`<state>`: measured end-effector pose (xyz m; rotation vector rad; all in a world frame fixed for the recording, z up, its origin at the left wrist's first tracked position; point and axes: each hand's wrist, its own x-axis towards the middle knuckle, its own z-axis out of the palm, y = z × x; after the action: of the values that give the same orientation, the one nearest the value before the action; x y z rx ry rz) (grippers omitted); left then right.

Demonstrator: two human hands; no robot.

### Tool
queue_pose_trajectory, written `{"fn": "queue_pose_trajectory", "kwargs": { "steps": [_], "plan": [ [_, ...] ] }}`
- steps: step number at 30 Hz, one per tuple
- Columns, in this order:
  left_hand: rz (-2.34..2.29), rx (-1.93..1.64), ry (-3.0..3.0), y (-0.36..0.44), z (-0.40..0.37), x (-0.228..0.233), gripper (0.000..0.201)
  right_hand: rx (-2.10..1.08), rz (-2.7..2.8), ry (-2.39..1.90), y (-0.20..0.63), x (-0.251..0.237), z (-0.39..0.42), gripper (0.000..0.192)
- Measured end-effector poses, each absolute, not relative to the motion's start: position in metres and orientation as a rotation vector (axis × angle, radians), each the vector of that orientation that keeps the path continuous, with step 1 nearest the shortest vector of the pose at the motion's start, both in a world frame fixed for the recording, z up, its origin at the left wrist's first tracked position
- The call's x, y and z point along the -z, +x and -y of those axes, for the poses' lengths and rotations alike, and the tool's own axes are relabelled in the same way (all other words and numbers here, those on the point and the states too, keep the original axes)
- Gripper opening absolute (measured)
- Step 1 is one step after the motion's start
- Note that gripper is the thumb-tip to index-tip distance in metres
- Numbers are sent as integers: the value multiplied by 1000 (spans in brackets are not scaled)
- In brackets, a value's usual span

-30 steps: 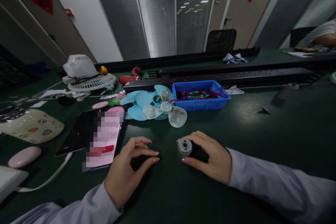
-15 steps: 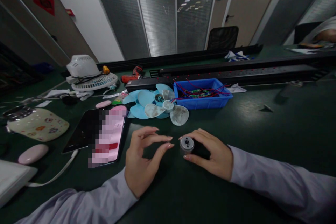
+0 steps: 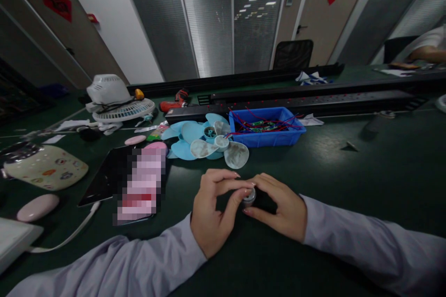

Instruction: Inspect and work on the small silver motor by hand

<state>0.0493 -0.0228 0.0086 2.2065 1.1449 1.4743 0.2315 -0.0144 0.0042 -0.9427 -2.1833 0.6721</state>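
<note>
Low in the middle of the frame, the right hand cups a small silver cylindrical metal motor that sits on the dark green table, fingers curled round its far and right sides so that only its top face shows. The left hand has its thumb and forefinger pinched together right at that top face, touching it; whether something tiny is held between the fingertips is too small to tell. Both arms wear pale lilac sleeves. Just above the hands lie light blue and clear plastic fan blades, and beside them, toward the centre right, a blue plastic bin of red wires and circuit boards. A blurred-screen phone lies at the left. The risk here, as I judge it, is a slip: the smooth motor could roll or tip out of the loose cup if the pinch presses off-centre, and any small part at the fingertips would vanish on the dark table.
</note>
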Motion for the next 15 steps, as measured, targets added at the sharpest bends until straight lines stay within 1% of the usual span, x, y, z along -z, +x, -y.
{"fn": "queue_pose_trajectory", "kwargs": {
  "steps": [4,11,15],
  "plan": [
    [-1126,-1362,2204,47,25,-12,23,-659,2175,-943,231,-3,14,24],
    [-1074,-1451,2067,50,24,-9,36,-691,2165,-930,232,-4,14,25],
    [-1108,-1428,2083,51,23,-9,36,-686,2161,-937,231,-5,15,26]
  ]
}}
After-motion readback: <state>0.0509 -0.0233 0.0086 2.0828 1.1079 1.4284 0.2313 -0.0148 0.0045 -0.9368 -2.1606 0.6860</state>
